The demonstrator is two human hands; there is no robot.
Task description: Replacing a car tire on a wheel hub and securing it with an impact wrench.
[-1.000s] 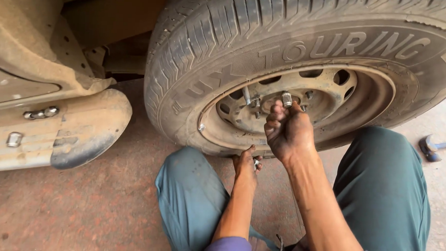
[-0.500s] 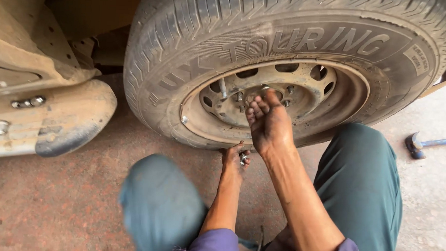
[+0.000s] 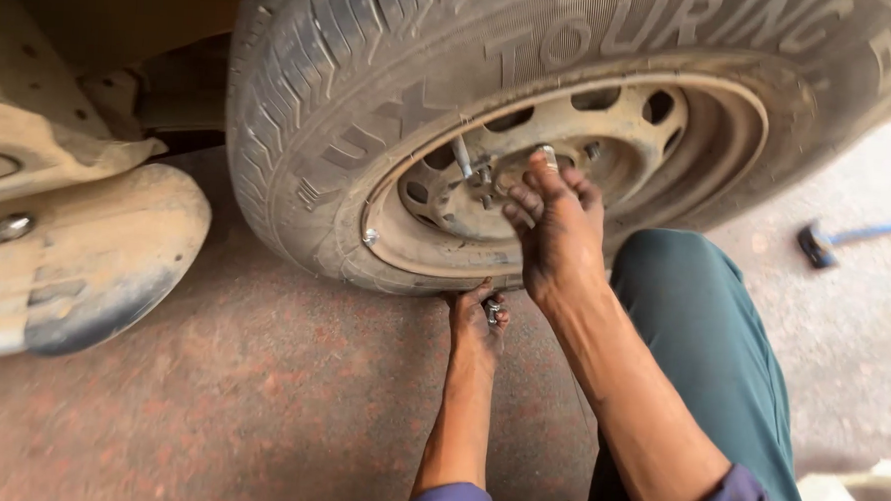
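the landmark here is the dusty cream-coloured steel wheel rim (image 3: 610,158) set inside the black rubber tyre (image 3: 372,97), which stands upright on the reddish concrete floor (image 3: 239,392) and leans slightly away from the viewer.

the right hand (image 3: 557,230) is raised to the centre of that rim, fingers curled and pinched around a small silver metal wheel nut (image 3: 548,157) at the hub, just right of a bare threaded stud (image 3: 463,158) that sticks out from the hub. the grip at the fingertips looks suited to turning a small part by feel, though the palm hides how the nut sits on its stud.

the left hand (image 3: 477,322) rests low, at the bottom edge of the rim where the tyre meets the floor. its fingers are loosely closed around a few more small silver nuts (image 3: 493,311), held close below the hub so they appear ready within reach of the other hand.

the person's legs in dark green trousers (image 3: 721,353) spread to either side below the rim, which puts the body square to the hub.

left of the rim hangs a dusty beige vehicle bumper panel (image 3: 85,255). far right of the rim, on the floor, lies a blue-handled hammer (image 3: 837,238), well apart from both hands.
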